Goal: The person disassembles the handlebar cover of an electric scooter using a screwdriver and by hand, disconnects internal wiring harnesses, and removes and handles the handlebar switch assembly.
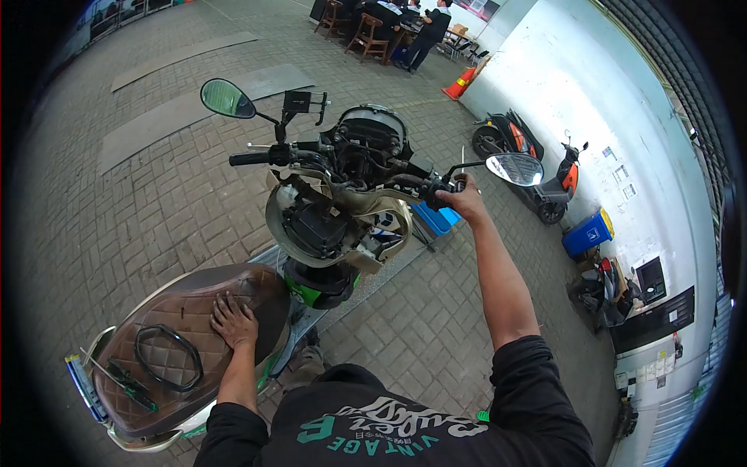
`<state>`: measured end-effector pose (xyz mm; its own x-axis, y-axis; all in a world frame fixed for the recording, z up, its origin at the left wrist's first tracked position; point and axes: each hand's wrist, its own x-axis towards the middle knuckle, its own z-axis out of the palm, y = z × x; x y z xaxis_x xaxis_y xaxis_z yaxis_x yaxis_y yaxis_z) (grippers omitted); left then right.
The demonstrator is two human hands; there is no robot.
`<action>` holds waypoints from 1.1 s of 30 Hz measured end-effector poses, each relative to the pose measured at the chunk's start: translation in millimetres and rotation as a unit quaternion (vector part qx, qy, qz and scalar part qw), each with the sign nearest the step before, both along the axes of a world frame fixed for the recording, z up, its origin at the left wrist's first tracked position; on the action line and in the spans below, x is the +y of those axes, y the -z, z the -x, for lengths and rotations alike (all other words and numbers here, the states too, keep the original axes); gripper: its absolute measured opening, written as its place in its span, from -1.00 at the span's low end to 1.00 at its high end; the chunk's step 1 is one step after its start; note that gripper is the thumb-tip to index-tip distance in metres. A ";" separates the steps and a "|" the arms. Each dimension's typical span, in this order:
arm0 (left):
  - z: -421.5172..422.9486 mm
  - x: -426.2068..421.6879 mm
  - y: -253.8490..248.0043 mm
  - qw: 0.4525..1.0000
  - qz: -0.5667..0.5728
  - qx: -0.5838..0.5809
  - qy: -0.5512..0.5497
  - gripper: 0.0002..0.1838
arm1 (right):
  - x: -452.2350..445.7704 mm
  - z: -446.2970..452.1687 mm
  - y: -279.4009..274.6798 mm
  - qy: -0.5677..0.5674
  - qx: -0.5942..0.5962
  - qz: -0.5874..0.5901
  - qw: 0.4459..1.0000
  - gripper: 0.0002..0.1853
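Note:
My left hand (235, 321) lies flat with its fingers spread on the brown quilted seat (261, 289) of a scooter. Around the right handlebar grip (440, 191) my right hand (464, 201) is closed, just below the right mirror (515, 169). The scooter's front is stripped, with wiring and dark inner parts (358, 159) exposed between the handlebars. Nobody holds the left grip (250, 159). Beside my left hand, a black ring-shaped band (140, 359) rests on the seat, and a green-and-black screwdriver handle (140, 398) lies farther back.
A blue tray (437, 219) is partly visible beyond the scooter's front. Orange-and-black scooters (523, 140) stand along the white wall, near a blue bin (585, 236). A traffic cone (460, 83) stands by the wall's far end. Several people sit or stand around a table at the back.

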<state>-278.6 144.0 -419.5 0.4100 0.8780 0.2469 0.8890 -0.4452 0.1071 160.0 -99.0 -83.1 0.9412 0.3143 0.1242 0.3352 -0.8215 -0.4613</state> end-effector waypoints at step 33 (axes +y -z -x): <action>-141.3 135.6 -126.5 0.878 0.086 -0.431 0.189 -0.56 | 8.7 13.5 6.0 0.044 -0.087 0.033 0.995 -0.23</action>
